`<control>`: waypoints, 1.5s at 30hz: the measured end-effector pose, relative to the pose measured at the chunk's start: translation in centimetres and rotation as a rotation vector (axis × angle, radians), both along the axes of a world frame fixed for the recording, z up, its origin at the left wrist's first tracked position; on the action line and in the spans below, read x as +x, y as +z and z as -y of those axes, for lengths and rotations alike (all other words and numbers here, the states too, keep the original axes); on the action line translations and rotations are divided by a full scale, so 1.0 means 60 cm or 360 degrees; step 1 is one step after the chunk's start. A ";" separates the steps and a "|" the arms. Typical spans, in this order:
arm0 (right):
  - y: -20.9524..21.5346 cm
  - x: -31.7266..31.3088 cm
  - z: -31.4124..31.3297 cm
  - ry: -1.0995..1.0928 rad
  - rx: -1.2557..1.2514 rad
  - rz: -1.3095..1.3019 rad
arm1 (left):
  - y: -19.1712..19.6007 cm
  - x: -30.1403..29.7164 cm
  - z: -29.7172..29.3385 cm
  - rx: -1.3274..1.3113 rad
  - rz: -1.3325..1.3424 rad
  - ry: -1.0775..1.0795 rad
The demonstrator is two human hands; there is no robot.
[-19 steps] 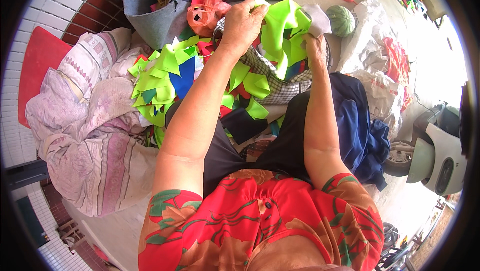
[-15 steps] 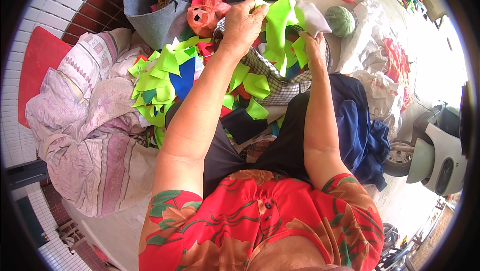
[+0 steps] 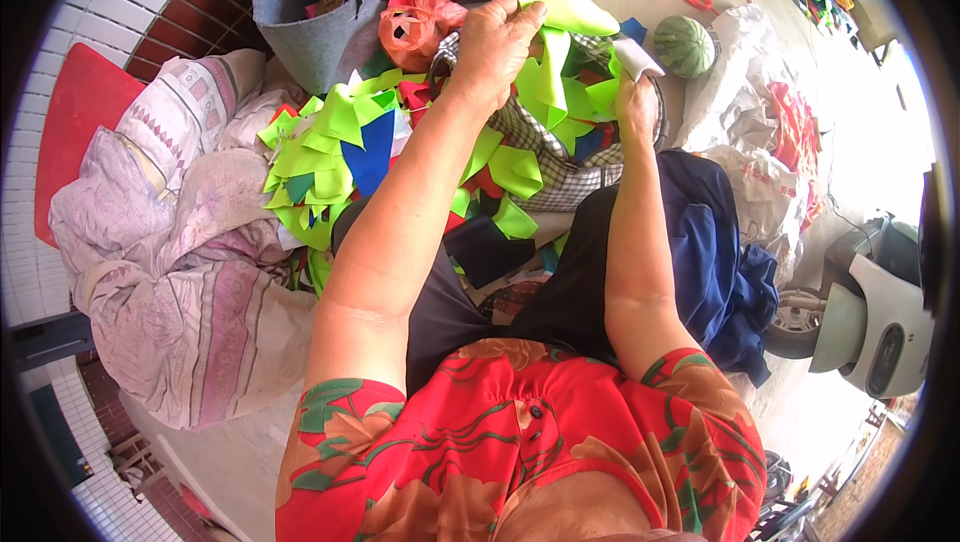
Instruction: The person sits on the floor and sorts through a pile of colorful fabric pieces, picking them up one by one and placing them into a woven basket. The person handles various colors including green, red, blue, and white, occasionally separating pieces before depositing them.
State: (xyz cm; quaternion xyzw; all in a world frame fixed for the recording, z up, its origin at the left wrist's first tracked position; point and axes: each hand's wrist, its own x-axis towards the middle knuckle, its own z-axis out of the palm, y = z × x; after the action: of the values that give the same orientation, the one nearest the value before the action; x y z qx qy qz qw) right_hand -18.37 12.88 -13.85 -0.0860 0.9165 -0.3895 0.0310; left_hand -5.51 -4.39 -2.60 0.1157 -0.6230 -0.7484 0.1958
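My left hand (image 3: 493, 50) pinches a neon-green fabric scrap (image 3: 570, 14) above an open black-and-white checked bag (image 3: 575, 187). At the bag's right rim, my right hand (image 3: 636, 105) is closed on a light grey fabric scrap (image 3: 640, 60); its fingers are partly hidden. More green scraps, with bits of dark blue, lie inside the bag. Left of my left forearm spreads a heap of fabric scraps (image 3: 315, 157), mostly neon green with some blue and red. A black fabric piece (image 3: 488, 250) lies between my knees.
A grey felt bin (image 3: 310, 37) and a coral plastic bag (image 3: 415, 27) stand beyond the heap. Patterned bedding (image 3: 200, 292) is bundled at left. To the right are a striped melon (image 3: 684, 46), white sacks (image 3: 740, 92), dark blue cloth (image 3: 715, 262) and a scooter (image 3: 875, 312).
The green scrap in my left hand has swung from hanging down to stretching rightward. My right hand has shifted slightly down, and the grey scrap has tilted and folded lower over it.
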 end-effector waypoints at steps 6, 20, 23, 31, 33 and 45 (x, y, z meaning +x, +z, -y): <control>0.024 0.026 0.015 -0.0119 -0.1752 0.0499 | 0.020 0.012 -0.007 0.0313 -0.0079 0.0016; 0.099 0.134 0.084 0.1157 -0.1701 0.0487 | 0.029 0.023 -0.009 0.0703 -0.0201 0.0070; 0.104 0.160 0.106 0.1060 -0.1551 0.0134 | 0.031 0.022 -0.016 0.0732 -0.0186 0.0124; 0.079 0.147 0.107 0.0627 -0.2386 0.1188 | 0.056 0.049 0.008 0.0392 -0.0216 0.0221; 0.066 0.131 0.105 0.0540 -0.2630 0.1310 | 0.054 0.052 0.025 0.0284 -0.0221 0.0359; 0.033 0.094 0.084 0.0731 -0.2872 0.1651 | 0.061 0.074 0.036 -0.0183 0.0107 0.0242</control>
State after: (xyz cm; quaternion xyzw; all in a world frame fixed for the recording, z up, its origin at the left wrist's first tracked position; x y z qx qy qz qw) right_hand -12.71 7.86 -11.86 -0.0716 0.1254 -0.8983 0.4151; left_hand -1.09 -6.57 1.08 0.1764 -0.6605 -0.6901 0.2373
